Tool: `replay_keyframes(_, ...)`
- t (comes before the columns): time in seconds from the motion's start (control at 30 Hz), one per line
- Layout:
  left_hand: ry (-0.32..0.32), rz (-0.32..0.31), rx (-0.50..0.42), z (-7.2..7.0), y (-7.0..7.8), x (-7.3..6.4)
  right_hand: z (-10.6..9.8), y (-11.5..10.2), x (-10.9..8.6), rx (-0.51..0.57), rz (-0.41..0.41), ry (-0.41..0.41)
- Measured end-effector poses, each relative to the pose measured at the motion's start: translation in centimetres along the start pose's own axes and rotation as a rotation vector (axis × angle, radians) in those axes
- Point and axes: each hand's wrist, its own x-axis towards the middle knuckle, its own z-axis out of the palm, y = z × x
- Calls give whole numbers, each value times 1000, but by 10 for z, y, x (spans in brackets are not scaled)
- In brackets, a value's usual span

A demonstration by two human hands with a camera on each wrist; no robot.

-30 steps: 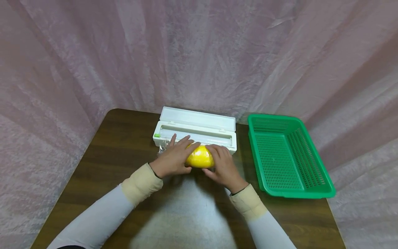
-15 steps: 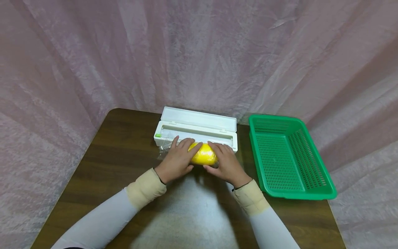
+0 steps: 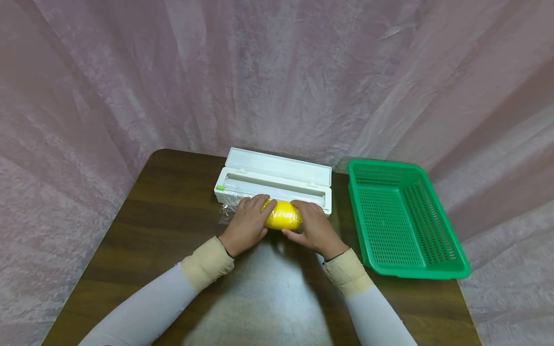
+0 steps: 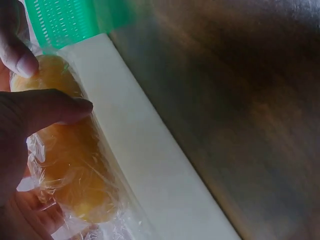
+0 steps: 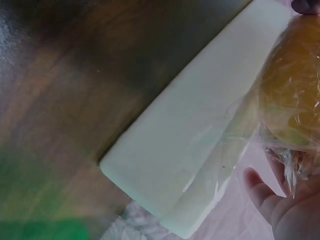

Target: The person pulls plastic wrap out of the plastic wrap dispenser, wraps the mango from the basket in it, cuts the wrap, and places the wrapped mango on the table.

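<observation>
A smooth, oblong yellow fruit [image 3: 283,217] is wrapped in clear cling film, glossy and creased in both wrist views. My left hand [image 3: 246,225] grips its left end, the thumb [image 4: 60,107] lying across it in the left wrist view. At the other end my right hand [image 3: 319,230] holds it between thumb and fingers. Loose cling film [image 3: 228,210] gathers beyond the left hand's fingers. Right behind the fruit sits a white cling film dispenser [image 3: 277,166], lid raised, with the roll showing inside. Film stretches beside the dispenser's front in the right wrist view.
A green plastic basket [image 3: 389,226] stands to the right of the dispenser, nothing in it. The dark wooden table [image 3: 164,192] ends at a pinkish curtain [image 3: 277,72] at the back. A small green slider [image 3: 220,188] sits at the dispenser's left end.
The fruit has shifted slightly right and rolled a little between the hands. The left fingers, spread earlier, have drawn in around it, and the loose film at left has moved.
</observation>
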Motion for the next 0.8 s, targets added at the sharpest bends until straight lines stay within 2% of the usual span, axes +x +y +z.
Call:
replay_keyframes(0.13,-12,-20,-4,5,0,-2,4,1,-2,21,-12,30)
replay_keyframes(0.3,8,-40,-15,10,1,-6,7,0,-4,48,-20,51)
replay_keyframes(0.47,27,-53,-47,12,2,-8,12,0,-7,32,-31,78)
replay_keyframes(0.8,17,-70,-57,15,1,-12,20,-1,-11,17,-35,116)
